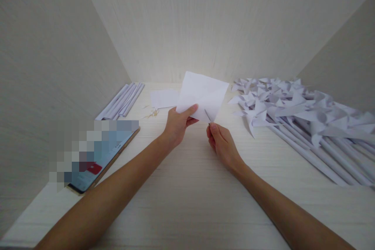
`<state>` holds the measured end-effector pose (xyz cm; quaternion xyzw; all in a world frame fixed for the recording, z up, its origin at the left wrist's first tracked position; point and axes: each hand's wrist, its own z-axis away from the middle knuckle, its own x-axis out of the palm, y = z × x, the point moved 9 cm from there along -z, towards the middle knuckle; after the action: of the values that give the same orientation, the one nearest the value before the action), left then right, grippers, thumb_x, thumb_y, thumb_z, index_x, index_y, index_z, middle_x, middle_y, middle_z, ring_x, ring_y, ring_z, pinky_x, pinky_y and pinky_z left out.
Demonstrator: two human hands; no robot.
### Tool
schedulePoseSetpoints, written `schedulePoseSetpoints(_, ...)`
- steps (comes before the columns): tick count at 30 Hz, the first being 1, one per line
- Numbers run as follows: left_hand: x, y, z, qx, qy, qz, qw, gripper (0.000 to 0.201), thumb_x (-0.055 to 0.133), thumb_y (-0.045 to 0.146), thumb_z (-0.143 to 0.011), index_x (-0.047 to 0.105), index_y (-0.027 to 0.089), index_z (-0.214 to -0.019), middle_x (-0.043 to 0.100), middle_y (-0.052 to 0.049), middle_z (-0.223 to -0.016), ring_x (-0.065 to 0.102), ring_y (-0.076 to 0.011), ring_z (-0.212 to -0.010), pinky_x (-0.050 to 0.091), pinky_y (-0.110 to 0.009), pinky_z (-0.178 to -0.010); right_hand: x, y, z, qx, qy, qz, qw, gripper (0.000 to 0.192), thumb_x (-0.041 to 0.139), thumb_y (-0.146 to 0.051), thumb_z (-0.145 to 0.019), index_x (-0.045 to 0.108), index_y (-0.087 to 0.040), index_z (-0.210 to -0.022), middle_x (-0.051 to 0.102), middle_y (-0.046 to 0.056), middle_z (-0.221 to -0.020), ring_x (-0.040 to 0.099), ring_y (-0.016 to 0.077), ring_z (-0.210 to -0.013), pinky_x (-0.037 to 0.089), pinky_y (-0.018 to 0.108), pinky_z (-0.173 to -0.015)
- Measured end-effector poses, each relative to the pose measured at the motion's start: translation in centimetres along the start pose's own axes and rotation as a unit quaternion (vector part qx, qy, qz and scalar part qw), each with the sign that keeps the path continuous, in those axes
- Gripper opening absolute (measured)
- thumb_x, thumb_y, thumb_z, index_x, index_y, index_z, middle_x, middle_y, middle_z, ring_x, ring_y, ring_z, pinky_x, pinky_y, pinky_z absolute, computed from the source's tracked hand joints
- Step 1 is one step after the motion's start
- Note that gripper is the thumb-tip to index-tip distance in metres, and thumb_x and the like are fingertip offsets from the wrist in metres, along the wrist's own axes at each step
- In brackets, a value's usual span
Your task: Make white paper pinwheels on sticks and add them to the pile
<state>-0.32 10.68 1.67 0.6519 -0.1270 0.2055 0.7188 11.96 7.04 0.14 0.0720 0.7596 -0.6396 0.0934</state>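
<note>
My left hand [181,122] pinches a white square sheet of paper [202,91] near its lower left, thumb on top and fingers underneath. The sheet is held up off the table, tilted. My right hand [220,140] is closed around a small pair of scissors [208,115]. One thin dark blade lies over the sheet close to its lower right corner; the handles are hidden in my fingers. Just behind my left hand, another white paper sheet [164,98] lies flat. Several small pale sticks or scraps [152,113] are scattered beside it, too small to name surely.
Many white paper pinwheels [260,111] with rolled paper sticks [310,154] are heaped on the right. Several rolled paper tubes [121,100] lie at the back left. A phone [108,156], partly pixelated, leans at the left. Pale walls [187,23] enclose the table [187,199] on three sides.
</note>
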Motion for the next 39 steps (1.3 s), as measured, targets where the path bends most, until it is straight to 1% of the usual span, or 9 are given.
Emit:
schedulePoseSetpoints(7, 0.01, -0.02, 0.06, 0.006, -0.002, -0.01, 1.0, 0.022, 0.07, 0.016, -0.059, 0.061, 0.013, -0.079, 0.067, -0.003, -0.076, 0.06, -0.0103, -0.063, 0.051, -0.021, -0.057, -0.02, 0.07, 0.02, 0.003, 0.001, 0.0, 1.0, 0.048, 0.026, -0.06, -0.082, 0.037, -0.021, -0.056, 0.031, -0.005, -0.046, 0.029, 0.0088, -0.041, 0.021, 0.023, -0.04)
schedulePoseSetpoints(13, -0.14, -0.1, 0.05, -0.001, 0.008, -0.007, 1.0, 0.02, 0.069, 0.015, -0.06, 0.061, 0.013, -0.078, 0.067, -0.003, -0.076, 0.06, -0.0107, -0.063, 0.052, -0.024, -0.059, -0.05, -0.02, -0.03, 0.004, 0.004, 0.009, 1.0, 0.048, 0.027, -0.06, -0.082, 0.037, -0.021, -0.056, 0.032, -0.005, -0.046, 0.03, 0.0089, -0.041, 0.021, 0.022, -0.039)
schedulePoseSetpoints(18, -0.05, 0.01, 0.06, 0.005, 0.0, -0.013, 1.0, 0.022, 0.07, 0.016, -0.058, 0.062, 0.013, -0.077, 0.067, -0.003, -0.078, 0.06, -0.0113, -0.066, 0.052, -0.024, -0.059, -0.13, -0.16, -0.02, 0.002, 0.009, 0.012, 1.0, 0.049, 0.026, -0.06, -0.082, 0.038, -0.021, -0.055, 0.033, -0.005, -0.045, 0.03, 0.0093, -0.041, 0.022, 0.023, -0.04)
schedulePoseSetpoints(23, -0.07, -0.17, 0.05, 0.001, 0.0, -0.027, 1.0, 0.023, 0.071, 0.017, -0.056, 0.062, 0.012, -0.077, 0.066, -0.003, -0.074, 0.06, -0.0113, -0.064, 0.051, -0.022, -0.057, -0.17, -0.17, -0.01, 0.005, 0.009, 0.011, 1.0, 0.048, 0.026, -0.059, -0.082, 0.037, -0.021, -0.056, 0.033, -0.005, -0.046, 0.03, 0.0095, -0.042, 0.022, 0.023, -0.041)
schedulePoseSetpoints(30, -0.02, -0.47, 0.0, -0.005, -0.006, -0.029, 1.0, 0.023, 0.072, 0.018, -0.055, 0.062, 0.012, -0.074, 0.066, -0.003, -0.074, 0.06, -0.0124, -0.065, 0.052, -0.025, -0.059, -0.13, 0.07, -0.12, 0.004, 0.01, 0.009, 1.0, 0.048, 0.027, -0.061, -0.081, 0.038, -0.021, -0.056, 0.034, -0.004, -0.048, 0.031, 0.0095, -0.043, 0.022, 0.023, -0.041)
schedulePoseSetpoints(35, -0.1, -0.46, 0.01, -0.008, -0.002, -0.035, 0.999, 0.021, 0.07, 0.017, -0.057, 0.062, 0.012, -0.076, 0.067, -0.004, -0.075, 0.061, -0.0127, -0.065, 0.051, -0.024, -0.058, -0.16, 0.02, -0.06, 0.006, 0.01, 0.016, 1.0, 0.048, 0.028, -0.06, -0.081, 0.037, -0.021, -0.055, 0.033, -0.004, -0.047, 0.03, 0.0094, -0.043, 0.022, 0.023, -0.041)
schedulePoseSetpoints(39, 0.02, -0.48, 0.02, -0.009, -0.009, -0.029, 0.999, 0.021, 0.07, 0.017, -0.057, 0.062, 0.011, -0.076, 0.067, -0.005, -0.074, 0.061, -0.0127, -0.064, 0.051, -0.023, -0.055, -0.26, -0.2, 0.0, 0.005, 0.013, 0.024, 1.0, 0.048, 0.027, -0.058, -0.083, 0.037, -0.021, -0.055, 0.034, -0.004, -0.046, 0.03, 0.0092, -0.042, 0.022, 0.023, -0.041)
